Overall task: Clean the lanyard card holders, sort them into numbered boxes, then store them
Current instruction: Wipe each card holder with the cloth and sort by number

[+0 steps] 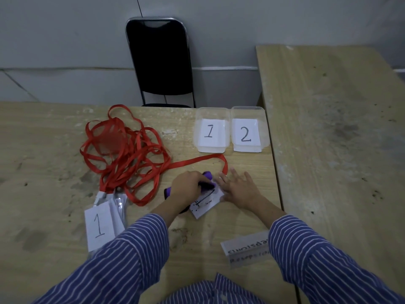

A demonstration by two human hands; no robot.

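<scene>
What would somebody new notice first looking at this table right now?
Probably the big tangle of red lanyards on the table's left half, one strap trailing right toward the hands. Next, the two clear boxes at the far edge, box 1 and box 2. In the middle near edge, the left hand grips a purple brush over a card holder that the right hand presses flat.

A plain office or back room is suggested: a worn wood-grain tabletop [54, 139] is seen under the grip, a second one [328, 128] to its right, and beyond it a black metal-framed chair [158, 60] set against a bare grey wall [65, 36].
</scene>
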